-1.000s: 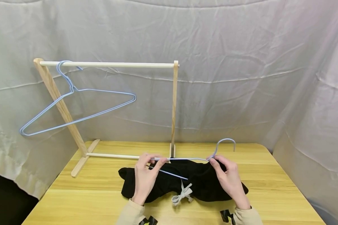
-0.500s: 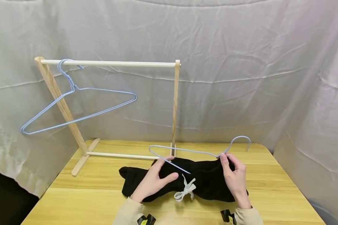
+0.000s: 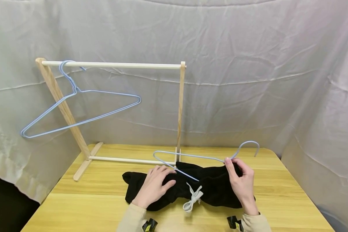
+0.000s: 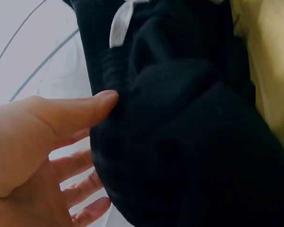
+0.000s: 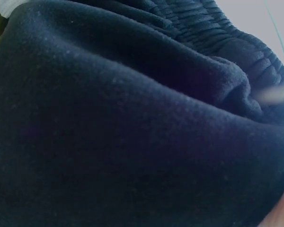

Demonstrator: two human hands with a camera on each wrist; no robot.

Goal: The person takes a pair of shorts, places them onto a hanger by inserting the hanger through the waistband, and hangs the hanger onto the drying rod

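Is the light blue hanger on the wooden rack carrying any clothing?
No, the hanger on the rack hangs bare from the top rail, while the black garment lies on the table.

Black garment [image 3: 214,190] with white drawstring [image 3: 193,198] beneath the fingers; pale blue wire hanger [image 3: 191,157] at the fingertips; second pale blue hanger [image 3: 81,109] on light wooden rack [image 3: 179,109]; yellow wood-grain table [image 3: 278,193]

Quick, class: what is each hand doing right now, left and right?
Left hand: open, fingers resting flat on the black garment.
Right hand: pinching the neck of the blue wire hanger.
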